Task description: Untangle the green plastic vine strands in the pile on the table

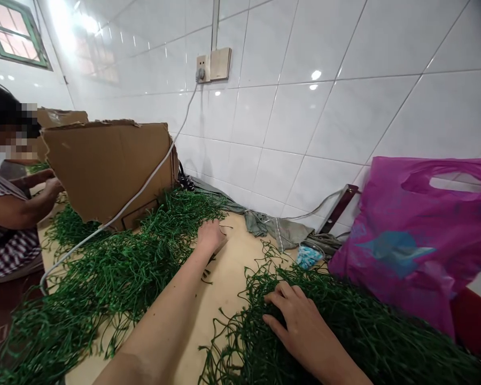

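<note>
My left hand (210,237) reaches forward to the edge of a large heap of thin green plastic strands (104,272) on the left of the wooden table (232,267). Its fingers are curled into the strands, closed on some of them. My right hand (300,326) lies flat with fingers spread on a second heap of green strands (364,337) at the right front. It presses on the pile and holds nothing.
A torn cardboard box (108,166) stands behind the left heap, with a white cable (152,176) running from a wall socket (203,68) across it. A magenta plastic bag (417,235) sits at the right. Grey cloth (272,224) lies by the tiled wall. Another person (12,214) works at far left.
</note>
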A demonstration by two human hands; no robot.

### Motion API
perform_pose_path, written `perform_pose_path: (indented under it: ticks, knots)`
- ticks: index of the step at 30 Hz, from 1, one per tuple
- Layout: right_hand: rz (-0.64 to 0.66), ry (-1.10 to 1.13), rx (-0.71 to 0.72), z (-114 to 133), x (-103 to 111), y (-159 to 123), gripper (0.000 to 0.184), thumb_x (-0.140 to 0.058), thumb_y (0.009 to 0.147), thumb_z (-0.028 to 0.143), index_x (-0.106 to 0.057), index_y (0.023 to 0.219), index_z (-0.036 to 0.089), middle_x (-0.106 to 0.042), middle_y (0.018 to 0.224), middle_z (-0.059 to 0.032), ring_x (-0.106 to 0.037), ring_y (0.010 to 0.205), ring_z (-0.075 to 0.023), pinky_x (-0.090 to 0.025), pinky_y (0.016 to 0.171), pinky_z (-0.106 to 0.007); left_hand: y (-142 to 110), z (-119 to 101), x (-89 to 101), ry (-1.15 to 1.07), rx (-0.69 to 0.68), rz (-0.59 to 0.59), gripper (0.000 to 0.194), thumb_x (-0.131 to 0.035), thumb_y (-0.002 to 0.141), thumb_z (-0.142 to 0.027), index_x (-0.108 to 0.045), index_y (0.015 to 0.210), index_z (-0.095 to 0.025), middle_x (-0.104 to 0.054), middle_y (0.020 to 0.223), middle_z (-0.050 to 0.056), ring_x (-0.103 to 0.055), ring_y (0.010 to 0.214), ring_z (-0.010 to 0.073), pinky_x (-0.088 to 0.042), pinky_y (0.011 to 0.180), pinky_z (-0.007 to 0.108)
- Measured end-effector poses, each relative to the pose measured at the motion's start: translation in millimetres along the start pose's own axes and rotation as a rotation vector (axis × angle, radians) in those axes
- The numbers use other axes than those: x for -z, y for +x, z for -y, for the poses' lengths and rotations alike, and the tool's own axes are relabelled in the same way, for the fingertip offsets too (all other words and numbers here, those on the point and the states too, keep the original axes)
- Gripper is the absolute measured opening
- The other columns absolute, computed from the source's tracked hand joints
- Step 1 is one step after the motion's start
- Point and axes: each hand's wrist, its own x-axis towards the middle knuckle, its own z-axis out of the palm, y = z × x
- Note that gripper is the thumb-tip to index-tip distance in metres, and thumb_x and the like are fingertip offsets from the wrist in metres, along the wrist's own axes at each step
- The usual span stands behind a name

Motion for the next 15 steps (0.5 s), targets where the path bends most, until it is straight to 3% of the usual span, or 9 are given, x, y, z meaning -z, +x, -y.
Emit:
perform_pose_path:
  ticks: [3, 6, 9, 12, 15]
  knots:
    - [0.003, 0.0, -0.006, -0.1, 1.1, -1.0, 0.022, -0.056, 0.097, 0.025, -0.071, 0.112, 0.021, -0.064, 0.122, -0.0116, -0.057, 0.118, -0.0321, -0.048, 0.093, -0.047, -0.6, -6.6, -9.1, 0.025, 0.013, 0.034, 0.036, -0.062, 0.097, -0.034, -0.06, 0.128, -0.016, -0.063, 0.128, 0.012, -0.065, 0.108, 0.0242, -0.057, 0.09, 0.045]
    - [-0.01, 0.001, -0.004, 1.5, 4.4, -2.4, 0.022, -0.055, 0.096, 0.023, -0.071, 0.11, 0.021, -0.065, 0.12, -0.0116, -0.058, 0.116, -0.0318, -0.049, 0.092, -0.047, -2.9, -5.9, -2.3, 0.062, 0.045, -0.071, 0.036, -0.062, 0.097, -0.034, -0.06, 0.128, -0.017, -0.062, 0.13, 0.012, -0.064, 0.11, 0.0246, -0.057, 0.092, 0.046]
    - [-0.026, 0.02, 0.002, 3.3, 7.0, -4.0, 0.022, -0.055, 0.095, 0.021, -0.072, 0.108, 0.021, -0.066, 0.118, -0.0119, -0.059, 0.114, -0.0313, -0.049, 0.091, -0.046, -7.1, 8.5, 10.4, 0.089, 0.137, -0.179, 0.036, -0.061, 0.097, -0.034, -0.06, 0.129, -0.018, -0.061, 0.132, 0.012, -0.064, 0.112, 0.0252, -0.056, 0.093, 0.047]
    - [-0.042, 0.043, 0.007, 4.2, 7.5, -6.0, 0.021, -0.055, 0.093, 0.021, -0.072, 0.106, 0.022, -0.066, 0.118, -0.0115, -0.059, 0.111, -0.0305, -0.048, 0.091, -0.046, -10.2, 26.0, 18.0, 0.085, 0.213, -0.147, 0.036, -0.062, 0.097, -0.034, -0.06, 0.129, -0.017, -0.062, 0.13, 0.012, -0.064, 0.11, 0.0252, -0.057, 0.092, 0.047]
    - [-0.038, 0.052, 0.003, 4.5, 7.6, -7.9, 0.023, -0.054, 0.093, 0.019, -0.072, 0.107, 0.02, -0.066, 0.118, -0.0125, -0.058, 0.111, -0.0311, -0.047, 0.092, -0.046, -10.4, 27.5, 23.7, 0.042, 0.185, -0.086, 0.036, -0.062, 0.097, -0.034, -0.06, 0.128, -0.017, -0.063, 0.129, 0.011, -0.065, 0.109, 0.025, -0.057, 0.091, 0.046]
